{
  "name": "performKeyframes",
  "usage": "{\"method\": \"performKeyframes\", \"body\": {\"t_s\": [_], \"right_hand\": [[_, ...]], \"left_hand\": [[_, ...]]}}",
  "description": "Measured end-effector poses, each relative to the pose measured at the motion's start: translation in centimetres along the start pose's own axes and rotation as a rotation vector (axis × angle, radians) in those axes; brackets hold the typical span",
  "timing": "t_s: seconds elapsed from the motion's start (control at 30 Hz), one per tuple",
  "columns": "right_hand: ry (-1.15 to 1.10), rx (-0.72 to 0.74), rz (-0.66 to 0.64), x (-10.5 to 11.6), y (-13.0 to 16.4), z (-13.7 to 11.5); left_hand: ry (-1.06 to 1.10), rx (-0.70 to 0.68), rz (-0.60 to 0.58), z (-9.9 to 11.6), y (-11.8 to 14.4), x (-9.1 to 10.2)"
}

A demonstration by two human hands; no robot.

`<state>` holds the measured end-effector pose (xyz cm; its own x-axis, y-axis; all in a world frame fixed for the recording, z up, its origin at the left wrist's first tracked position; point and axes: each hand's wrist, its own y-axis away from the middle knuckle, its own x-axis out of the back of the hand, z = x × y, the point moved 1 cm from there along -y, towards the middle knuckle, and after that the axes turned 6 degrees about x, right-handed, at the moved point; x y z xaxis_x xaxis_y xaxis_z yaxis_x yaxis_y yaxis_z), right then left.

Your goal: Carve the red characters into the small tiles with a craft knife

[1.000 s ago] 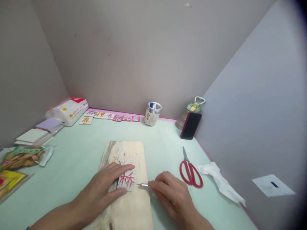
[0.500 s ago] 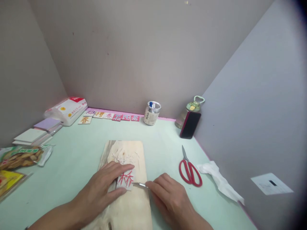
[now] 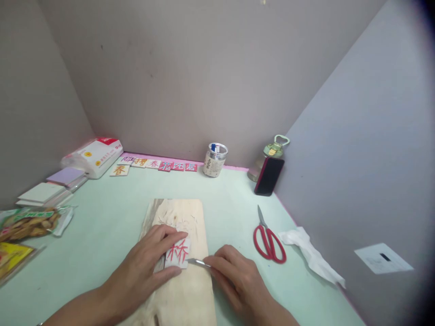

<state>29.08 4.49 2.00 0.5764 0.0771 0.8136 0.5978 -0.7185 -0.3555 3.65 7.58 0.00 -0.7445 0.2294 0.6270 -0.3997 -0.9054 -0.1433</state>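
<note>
Red strokes of a carved character are showing on the small white block (image 3: 177, 253), which is lying flat on the wooden board (image 3: 185, 290) near the front of the pale green table (image 3: 112, 217). The left hand (image 3: 146, 267) is pressing down on the block from the left, with the fingers lying along its upper edge and the thumb bracing its lower edge, so the block is being pinned between them against the board. The right hand (image 3: 238, 280) is resting on the table just right of the board and is pinching a thin metal carving knife (image 3: 198, 262) between closed fingers; the tip of the knife is touching the right edge of the block.

Light shavings are lying on the far end of the board. Red-handled scissors (image 3: 268, 237) are sitting closed to the right of the board, and a crumpled white tissue (image 3: 311, 256) is lying just beyond them by the right wall. A dark red phone (image 3: 269, 176) is leaning against a green-lidded bottle (image 3: 273, 151) in the far right corner, with a clear jar (image 3: 215, 160) to its left. A row of small lettered tiles (image 3: 158, 165) is running along the back wall. A white packet (image 3: 93, 156), stacked blank blocks (image 3: 50, 190) and snack bags (image 3: 29, 224) are lying at the left edge.
</note>
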Motion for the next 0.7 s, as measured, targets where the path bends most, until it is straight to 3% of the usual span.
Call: {"method": "performKeyframes", "body": {"t_s": [0.7], "right_hand": [[0.041, 0.005, 0.111, -1.2, 0.2, 0.0]], "left_hand": [[-0.025, -0.002, 0.011, 0.1, -0.1, 0.0]]}}
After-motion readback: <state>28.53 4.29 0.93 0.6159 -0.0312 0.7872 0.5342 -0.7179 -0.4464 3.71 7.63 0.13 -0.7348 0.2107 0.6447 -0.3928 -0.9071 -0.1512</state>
